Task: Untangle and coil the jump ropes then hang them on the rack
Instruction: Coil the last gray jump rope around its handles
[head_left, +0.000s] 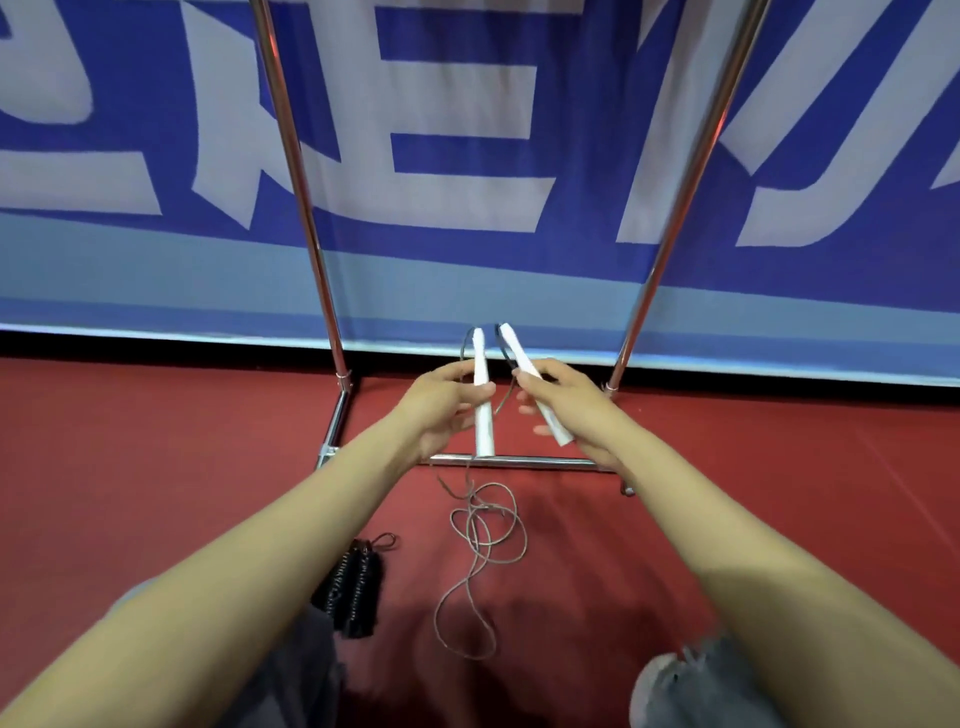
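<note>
**Q:** So, going from left to right, what is in view?

**A:** Low on the left, a second jump rope, black, lies bundled on the red floor. It is well apart from the hands. Above it rises the left upright of a metal rack, which stands against a blue banner. The top rail is out of frame.

**Q:** And the hands?

**A:** Both arms reach forward. The left hand is curled round one white handle, held nearly upright. Just beside it, the right hand grips the other white handle, which is tilted with its top leaning left. The two tops are near each other but not touching.

**Q:** Where is the rope itself?

**A:** Its thin cord drops from the handle tops. It passes between the hands and piles on the floor in loose, crossing loops in front of the rack's base bar. One long loop trails towards the person's knees.

**Q:** Which step is this?

**A:** It looks like the untangling stage. Both handles are in hand, but the cord is a snarl and nothing is coiled. No rope shows on the part of the rack in view.

**Q:** What does the next move call for?

**A:** Probably drawing the handles apart or lifting them, so the loops shake out. Whether the crossings are true knots cannot be told from here. If they are, fingers will need to pick them loose before coiling.
</note>
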